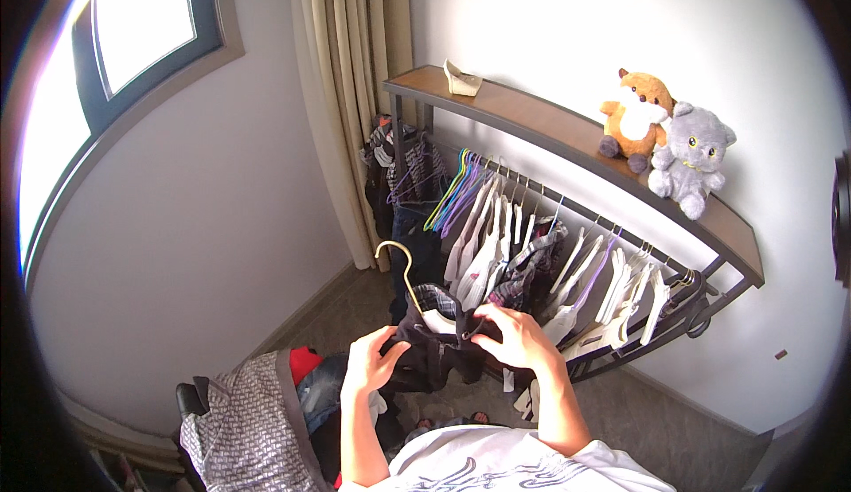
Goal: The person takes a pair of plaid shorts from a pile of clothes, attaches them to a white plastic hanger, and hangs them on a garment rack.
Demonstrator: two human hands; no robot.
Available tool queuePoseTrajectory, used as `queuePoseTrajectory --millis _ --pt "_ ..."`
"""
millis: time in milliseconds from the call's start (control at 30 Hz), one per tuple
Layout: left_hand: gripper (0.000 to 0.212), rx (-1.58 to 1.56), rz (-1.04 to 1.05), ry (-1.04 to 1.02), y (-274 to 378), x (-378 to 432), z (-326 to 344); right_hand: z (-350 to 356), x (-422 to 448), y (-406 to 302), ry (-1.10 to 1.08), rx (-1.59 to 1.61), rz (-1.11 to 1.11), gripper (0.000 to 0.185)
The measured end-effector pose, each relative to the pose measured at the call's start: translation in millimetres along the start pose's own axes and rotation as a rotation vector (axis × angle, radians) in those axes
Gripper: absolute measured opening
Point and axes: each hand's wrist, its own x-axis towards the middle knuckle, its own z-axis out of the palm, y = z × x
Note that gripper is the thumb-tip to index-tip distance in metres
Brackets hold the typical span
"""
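Note:
A black zip-up jacket [432, 356] with a plaid-lined collar hangs on a white hanger [439, 322] with a curved gold hook, in front of my body. My left hand [371, 358] grips the jacket's left shoulder between thumb and fingers. At the other side of the collar, my right hand [515, 334] pinches the jacket's edge near a snap button. The jacket's lower part is partly hidden below the collar. The hanger's hook is free of the rail.
A clothes rack [532, 183] ahead holds garments and hangers, several of them bare. On its wooden shelf [532, 106] sit an orange plush toy [636, 120], a grey plush cat [691, 153] and a beige object [462, 81]. Clothes are piled by a patterned cloth [246, 425] at lower left.

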Motion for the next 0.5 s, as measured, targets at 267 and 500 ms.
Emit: queuePoseTrajectory --millis 267,500 --pt "0.028 0.007 -0.04 -0.019 2 9 6 14 -2 12 0.01 -0.133 -0.055 0.035" --pt "0.038 0.254 -0.084 -0.211 14 9 -27 22 -5 17 0.184 -0.009 -0.089 0.027"
